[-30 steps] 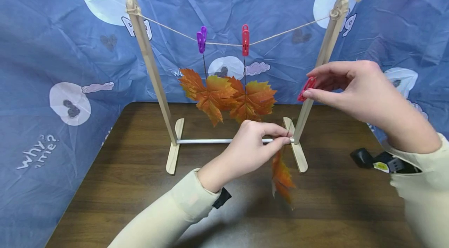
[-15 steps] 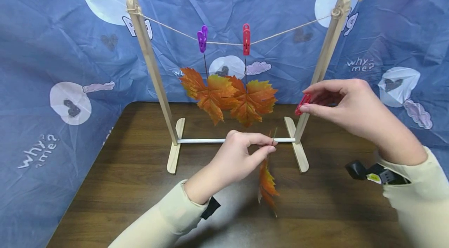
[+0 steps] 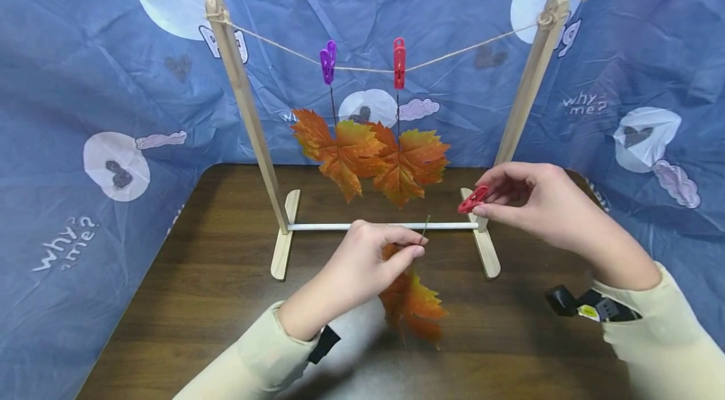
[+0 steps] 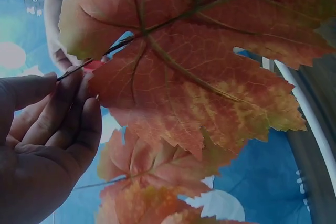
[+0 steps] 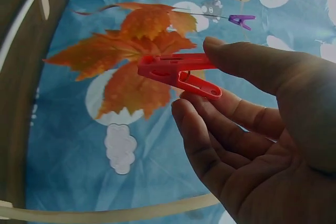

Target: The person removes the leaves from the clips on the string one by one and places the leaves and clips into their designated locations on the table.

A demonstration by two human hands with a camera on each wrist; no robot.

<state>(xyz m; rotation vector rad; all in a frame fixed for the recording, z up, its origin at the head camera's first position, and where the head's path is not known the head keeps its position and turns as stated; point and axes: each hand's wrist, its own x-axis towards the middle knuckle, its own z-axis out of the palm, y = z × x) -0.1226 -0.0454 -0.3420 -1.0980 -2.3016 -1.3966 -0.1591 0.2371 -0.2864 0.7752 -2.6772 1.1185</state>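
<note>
1. Tabletop point(image 3: 187, 299) is carrying a wooden frame point(image 3: 251, 117) toward its far edge.
2. Left hand point(image 3: 362, 261) is pinching a leaf stem point(image 4: 73, 70) between thumb and fingertips; right hand point(image 3: 544, 211) is gripping a clip, thumb against one handle, fingers against the other.
3. Loose leaf point(image 3: 416, 305) is hanging over the tabletop's middle, well in from its left and right edges. Probably it is weighing little, with a thin blade likely to bend or crease.
4. Red clip point(image 3: 472, 199) is sitting in those fingers above the tabletop, nearer its right edge. It is looking like light, stiff, smooth plastic; the handle ends are offering the surest hold.
5. That stem is looking slim and wiry, probably twisting easily, yet seeming the leaf's best grip.
</note>
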